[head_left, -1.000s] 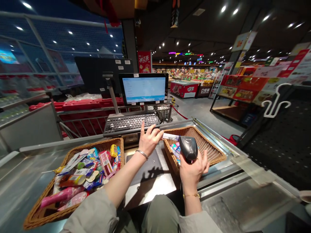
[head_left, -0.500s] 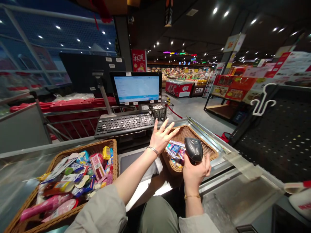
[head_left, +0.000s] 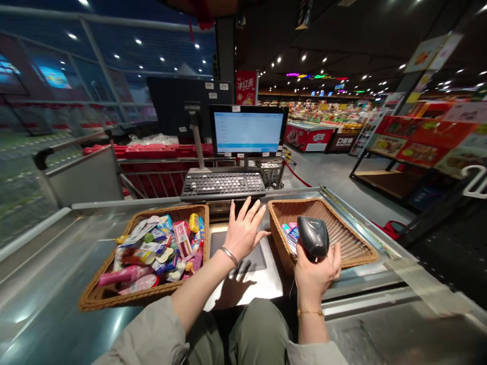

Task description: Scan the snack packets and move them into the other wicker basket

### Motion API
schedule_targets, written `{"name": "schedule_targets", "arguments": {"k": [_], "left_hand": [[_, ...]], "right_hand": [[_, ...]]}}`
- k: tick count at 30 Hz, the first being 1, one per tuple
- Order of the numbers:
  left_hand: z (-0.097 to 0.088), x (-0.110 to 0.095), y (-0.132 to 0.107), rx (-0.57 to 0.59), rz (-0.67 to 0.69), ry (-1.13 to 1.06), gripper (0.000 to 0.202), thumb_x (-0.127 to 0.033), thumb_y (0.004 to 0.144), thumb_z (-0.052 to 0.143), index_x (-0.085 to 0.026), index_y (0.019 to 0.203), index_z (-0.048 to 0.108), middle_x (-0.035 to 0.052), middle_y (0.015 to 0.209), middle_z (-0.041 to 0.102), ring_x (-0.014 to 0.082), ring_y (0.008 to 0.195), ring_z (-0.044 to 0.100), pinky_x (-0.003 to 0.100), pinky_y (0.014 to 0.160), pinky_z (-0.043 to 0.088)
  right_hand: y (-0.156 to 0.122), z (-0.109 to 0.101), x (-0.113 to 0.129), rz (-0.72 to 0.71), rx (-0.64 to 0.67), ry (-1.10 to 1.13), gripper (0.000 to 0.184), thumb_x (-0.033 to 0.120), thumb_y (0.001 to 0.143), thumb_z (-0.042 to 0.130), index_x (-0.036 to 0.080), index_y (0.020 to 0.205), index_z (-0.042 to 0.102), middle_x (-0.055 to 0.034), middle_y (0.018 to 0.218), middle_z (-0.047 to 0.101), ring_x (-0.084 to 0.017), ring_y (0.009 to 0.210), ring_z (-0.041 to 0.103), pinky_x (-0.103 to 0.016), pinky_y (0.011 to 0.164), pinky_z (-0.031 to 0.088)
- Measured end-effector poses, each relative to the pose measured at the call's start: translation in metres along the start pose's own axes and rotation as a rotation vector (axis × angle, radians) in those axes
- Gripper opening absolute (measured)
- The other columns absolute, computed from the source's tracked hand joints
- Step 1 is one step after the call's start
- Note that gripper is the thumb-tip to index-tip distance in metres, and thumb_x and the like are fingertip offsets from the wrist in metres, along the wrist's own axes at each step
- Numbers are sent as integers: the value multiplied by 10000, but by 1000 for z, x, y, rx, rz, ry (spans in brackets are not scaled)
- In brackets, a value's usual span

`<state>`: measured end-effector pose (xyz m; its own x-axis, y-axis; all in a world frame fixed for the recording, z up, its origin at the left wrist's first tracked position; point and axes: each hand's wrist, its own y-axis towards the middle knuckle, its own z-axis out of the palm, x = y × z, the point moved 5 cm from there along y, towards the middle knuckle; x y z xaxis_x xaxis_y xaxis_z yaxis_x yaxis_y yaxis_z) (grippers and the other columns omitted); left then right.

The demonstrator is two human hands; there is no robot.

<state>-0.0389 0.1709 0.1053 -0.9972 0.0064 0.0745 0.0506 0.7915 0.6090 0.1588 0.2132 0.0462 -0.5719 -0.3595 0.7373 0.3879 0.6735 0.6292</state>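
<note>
I judge the black scanner [head_left: 312, 236] light, rigid and slick, best held below its head, where my right fingers [head_left: 337, 259] grasp it, my left fingers [head_left: 233, 214] spread empty.

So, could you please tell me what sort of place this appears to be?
Most likely a supermarket checkout: the right hand holds a black plastic handheld scanner, a lit, black-framed rectangular monitor stands ahead, and red printed boxes are stacked further off at right.
</note>
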Motion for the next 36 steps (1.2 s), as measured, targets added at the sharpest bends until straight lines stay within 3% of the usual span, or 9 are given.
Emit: {"name": "schedule_targets", "arguments": {"k": [11,23,29,36], "left_hand": [[-38,67,-86,75,-203,91,633,-513,926,519,-197,1463,411,128,1509,445,335,1443,316,672,1173,104],[-83,124,-161,59,-424,231,596,-477,919,543,-202,1438,447,135,1477,485,338,1428,350,657,1180,99],[-100,155,-190,21,-517,314,564,-472,936,506,-211,1433,451,139,1465,499,347,1416,367,676,1169,47],[-110,184,-216,-9,-605,394,566,-455,919,532,-237,1435,451,139,1465,498,371,1410,368,719,1139,6]], "right_hand": [[-45,25,54,-165,282,134,655,530,774,661,120,1278,576,-218,1336,572,-365,1397,370,-603,1120,254],[-88,52,111,-437,513,260,361,421,823,601,197,1103,645,-115,1275,638,-340,1409,351,-626,1117,243],[-109,64,124,-507,602,276,275,393,827,599,197,1016,639,-96,1326,614,-334,1422,330,-621,1120,234],[-130,71,120,-544,621,295,283,391,820,597,199,1026,633,-102,1288,634,-331,1411,348,-619,1105,260]]}}
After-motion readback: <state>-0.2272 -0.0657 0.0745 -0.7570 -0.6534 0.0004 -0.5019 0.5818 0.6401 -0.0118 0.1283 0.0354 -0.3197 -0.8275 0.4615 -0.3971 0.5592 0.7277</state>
